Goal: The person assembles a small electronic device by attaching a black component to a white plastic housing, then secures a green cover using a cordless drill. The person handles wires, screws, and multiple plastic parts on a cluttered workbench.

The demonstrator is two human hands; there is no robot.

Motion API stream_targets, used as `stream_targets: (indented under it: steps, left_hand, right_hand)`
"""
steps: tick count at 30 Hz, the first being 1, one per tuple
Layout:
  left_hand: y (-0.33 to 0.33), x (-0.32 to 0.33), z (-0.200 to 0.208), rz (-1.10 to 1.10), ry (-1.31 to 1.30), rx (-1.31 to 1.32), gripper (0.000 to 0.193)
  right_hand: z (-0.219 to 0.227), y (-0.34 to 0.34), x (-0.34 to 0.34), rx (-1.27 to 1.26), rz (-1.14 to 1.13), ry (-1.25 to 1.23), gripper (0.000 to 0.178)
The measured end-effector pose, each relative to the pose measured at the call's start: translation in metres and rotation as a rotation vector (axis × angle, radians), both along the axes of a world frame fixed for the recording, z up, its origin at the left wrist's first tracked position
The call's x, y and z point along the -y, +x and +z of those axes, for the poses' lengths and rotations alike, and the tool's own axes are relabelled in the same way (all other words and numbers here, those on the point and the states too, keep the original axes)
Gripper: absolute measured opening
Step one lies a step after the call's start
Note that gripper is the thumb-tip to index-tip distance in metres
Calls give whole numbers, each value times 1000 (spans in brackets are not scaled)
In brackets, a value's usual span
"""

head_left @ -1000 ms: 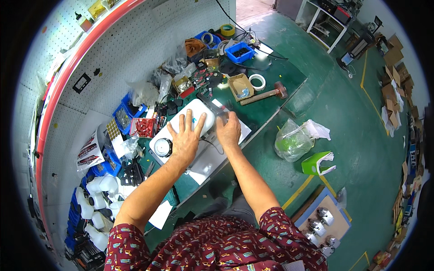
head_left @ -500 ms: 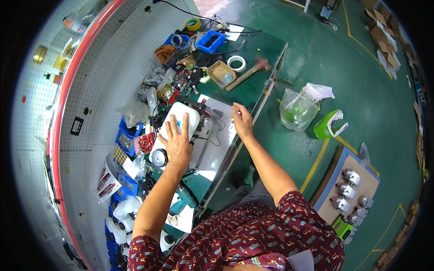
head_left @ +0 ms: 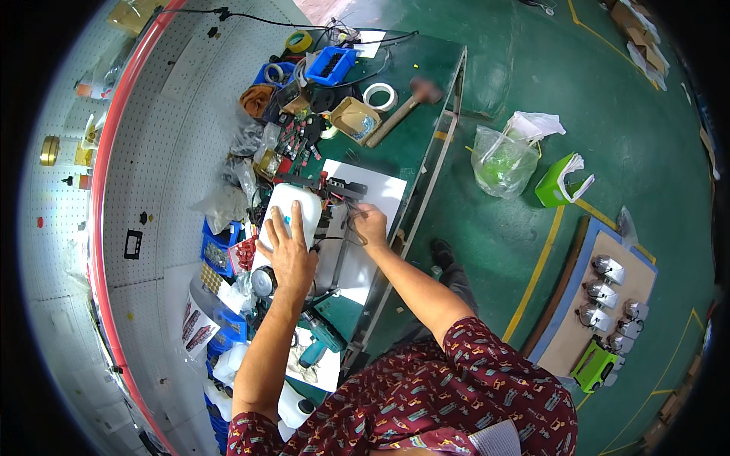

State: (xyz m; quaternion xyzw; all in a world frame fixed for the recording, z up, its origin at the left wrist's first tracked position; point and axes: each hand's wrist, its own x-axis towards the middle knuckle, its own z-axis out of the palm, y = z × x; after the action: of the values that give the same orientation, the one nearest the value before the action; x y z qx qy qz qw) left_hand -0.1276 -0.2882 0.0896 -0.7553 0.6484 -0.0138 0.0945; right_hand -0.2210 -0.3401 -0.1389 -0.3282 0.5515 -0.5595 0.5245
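My left hand lies with spread fingers on top of a white plastic tank. A round dark-rimmed cap sits at the tank's near end. Right of the tank, my right hand is closed with curled fingers around a thin black cable; its fingertips are partly hidden. Beneath the cable is a grey metal part, next to the tank. A black bracket with red pieces stands at the far end. White sheet lies under this assembly.
On the bench lie a hammer, a white tape roll, a cardboard tray and a blue bin. A teal power drill rests nearby. At right, a floor-side board holds several silver parts.
My right hand has moved left from beside the bench edge to the cable and closed on it. My left hand stays on the tank. The whole view has shifted slightly.
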Motion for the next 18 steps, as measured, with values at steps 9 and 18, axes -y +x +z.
stream_targets:
  steps: [9,18]
  left_hand:
    - [0,-1,-1,-11,-9,42,126]
    - [7,-4,-11,-18,-55,37,124]
  right_hand:
    - [15,-21,23,59,98,-74,12]
    - [31,-58,-42,9,452,-69,59]
